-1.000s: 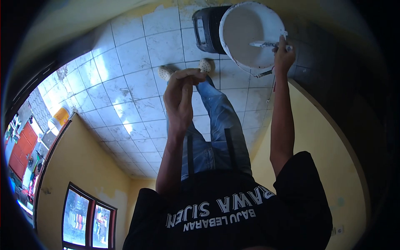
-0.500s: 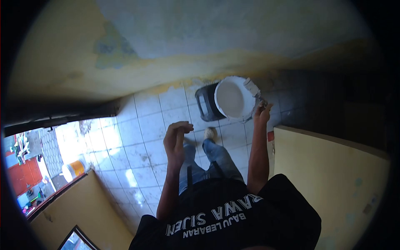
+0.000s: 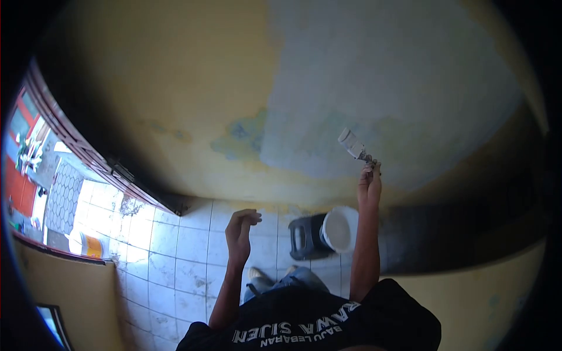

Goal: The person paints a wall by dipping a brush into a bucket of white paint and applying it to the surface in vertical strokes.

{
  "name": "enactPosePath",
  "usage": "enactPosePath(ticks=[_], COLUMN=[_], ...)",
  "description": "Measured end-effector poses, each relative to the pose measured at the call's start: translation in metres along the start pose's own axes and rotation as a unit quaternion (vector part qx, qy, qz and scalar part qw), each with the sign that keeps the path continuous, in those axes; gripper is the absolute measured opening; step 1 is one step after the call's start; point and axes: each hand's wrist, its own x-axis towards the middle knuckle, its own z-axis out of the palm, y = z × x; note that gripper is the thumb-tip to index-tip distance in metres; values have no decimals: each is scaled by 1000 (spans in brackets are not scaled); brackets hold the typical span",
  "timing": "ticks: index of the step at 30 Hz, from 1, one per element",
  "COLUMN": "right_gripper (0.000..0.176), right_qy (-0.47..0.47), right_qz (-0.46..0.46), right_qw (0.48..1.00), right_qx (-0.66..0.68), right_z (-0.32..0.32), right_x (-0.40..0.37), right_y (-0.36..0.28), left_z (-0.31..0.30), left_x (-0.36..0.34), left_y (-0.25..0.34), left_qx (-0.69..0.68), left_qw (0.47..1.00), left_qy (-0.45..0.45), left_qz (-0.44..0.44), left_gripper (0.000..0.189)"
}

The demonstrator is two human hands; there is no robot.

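My right hand (image 3: 369, 181) is closed around the handle of a paintbrush (image 3: 352, 144). The brush points up and to the left in front of the wall, its broad head coated in white. Below that arm stands a white bucket (image 3: 340, 229) on the floor, its mouth turned up toward me and partly overlapped by my forearm. My left hand (image 3: 239, 229) hangs in the air left of the bucket, loosely bent with fingers reaching sideways and nothing held.
The wall (image 3: 328, 76) has a large pale coated area beside bare yellow, with greenish patches. A dark jerrycan-like container (image 3: 304, 238) stands against the bucket on the tiled floor (image 3: 187, 234). At left, a doorway opens outside, with a white-and-yellow pail (image 3: 88, 244) near it.
My right hand has raised the paintbrush from the bucket's rim up in front of the wall. The view has tilted up, showing more wall. My left hand stays held out, holding nothing.
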Motion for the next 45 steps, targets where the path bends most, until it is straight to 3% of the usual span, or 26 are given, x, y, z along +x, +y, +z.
enactPosePath(ticks=[4,6,9,12,16,19,22,25,29,33,39,41,45], right_gripper=[24,21,14,12,13,13,13,16,20,21,24,23,21], right_qy=[-116,-219,-401,-498,-551,-576,-577,-588,-564,-537,-571,-616,-651], right_qz=[-129,-179,-275,-355,-361,-422,-410,-458,-595,-659,-602,-552,-477], right_qw=[935,858,741,570,475,389,357,287,251,240,122,126,204], right_qx=[-310,-429,-464,-548,-583,-582,-610,-602,-515,-469,-545,-548,-554], right_z=[173,235,306,335,350,354,357,370,408,437,372,339,325], right_x=[0,2,-9,3,29,45,56,68,61,50,76,72,62], right_y=[13,19,45,66,100,117,124,121,102,91,125,140,149], left_z=[-16,-13,-4,10,23,27,27,35,36,39,35,33,24], left_x=[4,4,3,7,15,23,32,41,51,57,49,46,42], left_y=[7,5,9,14,13,8,-8,-17,-30,-33,-40,-42,-39], left_qx=[-26,-49,-56,-78,-103,-122,-137,-149,-137,-145,-154,-164,-152], left_qw=[997,994,991,986,979,972,965,961,962,961,959,956,956], left_qy=[69,97,117,135,158,181,204,217,217,216,224,232,239], left_qz=[17,24,42,58,77,81,90,89,93,92,82,75,75], left_gripper=[21,21,22,22,22,22,22,22,22,22,22,21,22])
